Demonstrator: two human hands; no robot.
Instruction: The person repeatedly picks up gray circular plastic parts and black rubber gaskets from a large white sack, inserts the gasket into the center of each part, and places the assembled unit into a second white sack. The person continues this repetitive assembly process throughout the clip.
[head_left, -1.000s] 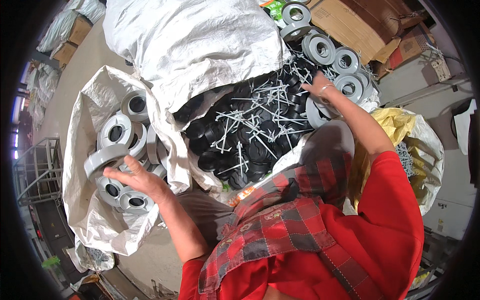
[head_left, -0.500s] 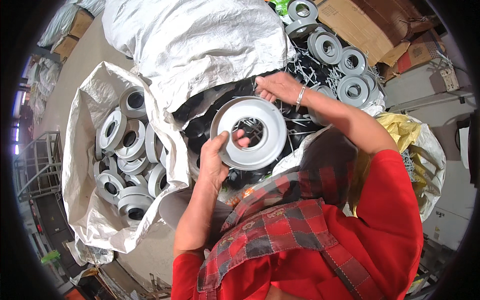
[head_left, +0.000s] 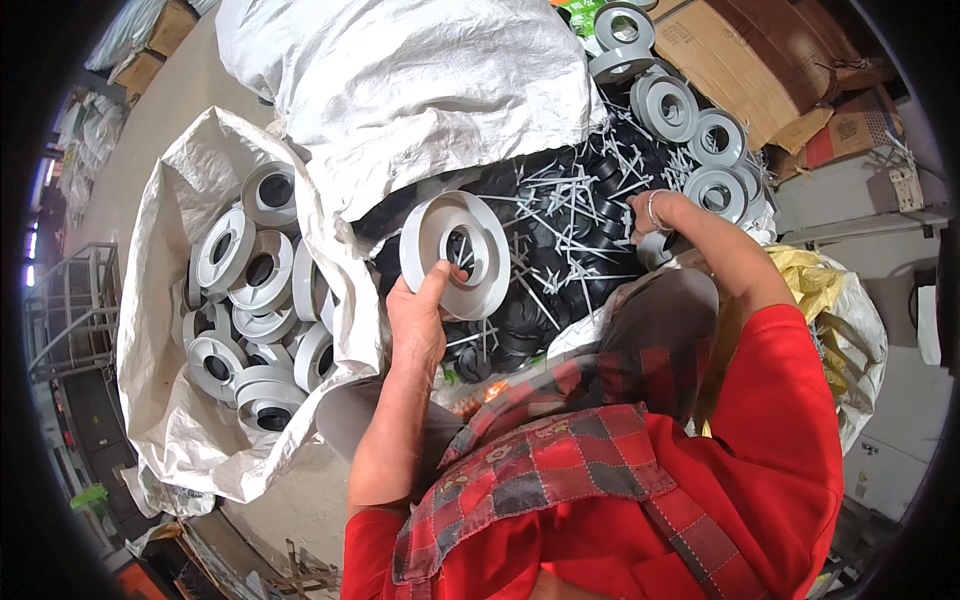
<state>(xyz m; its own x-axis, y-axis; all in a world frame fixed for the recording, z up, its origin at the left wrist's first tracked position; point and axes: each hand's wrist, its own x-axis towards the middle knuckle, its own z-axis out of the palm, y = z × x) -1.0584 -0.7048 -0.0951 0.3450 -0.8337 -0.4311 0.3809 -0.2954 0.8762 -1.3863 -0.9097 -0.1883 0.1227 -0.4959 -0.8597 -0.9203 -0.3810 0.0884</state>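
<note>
My left hand (head_left: 418, 318) grips a grey plastic flanged ring (head_left: 416, 245) by its lower left side, thumb at the edge of its centre hole. The ring is tilted, its deep rim facing up and left. It hangs above a heap of black plastic parts (head_left: 520, 325) strewn with pale plastic sprues (head_left: 570, 200). My right hand (head_left: 648, 212), a bracelet at its wrist, reaches down at the right edge of that heap, beside another grey ring (head_left: 655, 250). Its fingertips point into the black parts and are partly hidden, so whether they hold anything does not show.
On the left stands an open white woven sack (head_left: 150, 400) with several grey rings (head_left: 262, 270) inside. A full white sack (head_left: 410, 80) lies beyond the heap. More grey rings (head_left: 665, 107) are stacked at the far right by cardboard boxes (head_left: 740, 70). A yellow-lined sack (head_left: 800, 270) stands right.
My right hand has moved away from the held ring, rightward to the edge of the heap. My left hand has tipped the ring and shifted it slightly left, uncovering more sprues.
</note>
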